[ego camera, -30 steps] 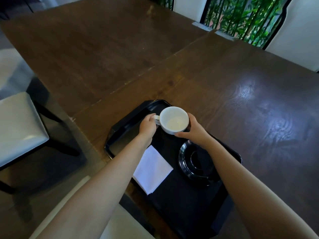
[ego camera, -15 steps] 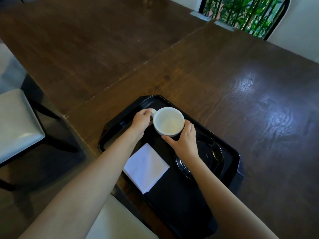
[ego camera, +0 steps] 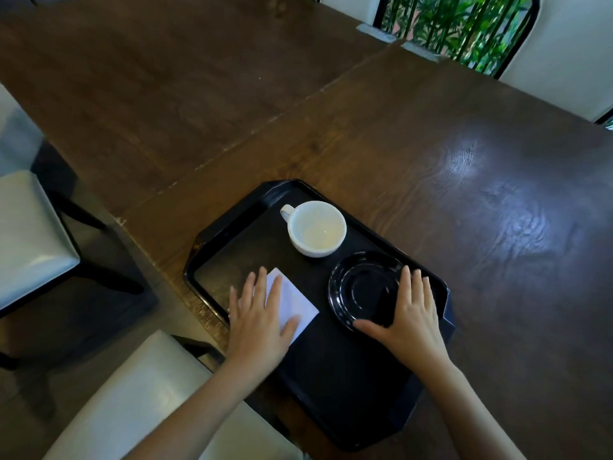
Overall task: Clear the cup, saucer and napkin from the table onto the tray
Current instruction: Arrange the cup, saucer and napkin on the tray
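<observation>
A black tray (ego camera: 232, 234) lies on the dark wooden table (ego camera: 431, 154) near its front edge. On the tray's far part stands a white cup (ego camera: 316, 229), upright, handle to the left, with no hand on it. A black saucer (ego camera: 363, 288) lies at the tray's right side. A white napkin (ego camera: 297, 302) lies at the tray's left side. My left hand (ego camera: 258, 318) is flat with fingers spread, over the napkin's near left part. My right hand (ego camera: 409, 315) is spread over the saucer's near right rim. Neither hand grips anything.
A chair with a pale seat (ego camera: 30, 227) stands to the left of the table. Another pale seat (ego camera: 132, 400) is below me at the near edge. A window with green plants (ego camera: 457, 24) is at the back right.
Both hands have let go of the cup, which now stands on the tray's far part. They drew back toward me and now lie spread over the napkin and the saucer.
</observation>
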Motion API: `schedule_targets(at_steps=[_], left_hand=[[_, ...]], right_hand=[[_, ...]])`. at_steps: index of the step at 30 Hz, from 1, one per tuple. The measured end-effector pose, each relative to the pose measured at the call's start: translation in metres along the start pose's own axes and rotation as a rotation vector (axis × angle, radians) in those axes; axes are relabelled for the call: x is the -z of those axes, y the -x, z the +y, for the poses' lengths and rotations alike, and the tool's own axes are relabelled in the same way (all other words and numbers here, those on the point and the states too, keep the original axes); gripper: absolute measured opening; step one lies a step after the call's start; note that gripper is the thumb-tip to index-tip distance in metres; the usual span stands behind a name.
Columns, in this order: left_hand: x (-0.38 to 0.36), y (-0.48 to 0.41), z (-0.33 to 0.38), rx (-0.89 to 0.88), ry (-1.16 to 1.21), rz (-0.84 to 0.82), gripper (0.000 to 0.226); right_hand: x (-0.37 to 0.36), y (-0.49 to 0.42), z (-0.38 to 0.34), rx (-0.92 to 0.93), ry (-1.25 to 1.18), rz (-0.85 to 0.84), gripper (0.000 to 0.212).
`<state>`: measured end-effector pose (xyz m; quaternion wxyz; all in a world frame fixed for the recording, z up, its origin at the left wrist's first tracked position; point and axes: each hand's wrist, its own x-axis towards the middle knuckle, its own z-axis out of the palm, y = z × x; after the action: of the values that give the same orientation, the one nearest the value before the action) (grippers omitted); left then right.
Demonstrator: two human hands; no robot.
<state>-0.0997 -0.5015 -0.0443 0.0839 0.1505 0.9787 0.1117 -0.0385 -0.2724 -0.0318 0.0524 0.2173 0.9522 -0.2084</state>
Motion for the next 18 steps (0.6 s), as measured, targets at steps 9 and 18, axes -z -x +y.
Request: schedule_targets(at_steps=[9, 18], left_hand=[[-0.028, 0.005, 0.002, -0.009, -0.081, -0.081, 0.073], [-0.026, -0.006, 0.017, -0.011, -0.007, -0.096, 0.071]], right_hand=[[-0.007, 0.008, 0.003, -0.043, -0.037, -0.050, 0.133], [-0.008, 0.004, 0.006, -0.035, -0.031, -0.056, 0.132]])
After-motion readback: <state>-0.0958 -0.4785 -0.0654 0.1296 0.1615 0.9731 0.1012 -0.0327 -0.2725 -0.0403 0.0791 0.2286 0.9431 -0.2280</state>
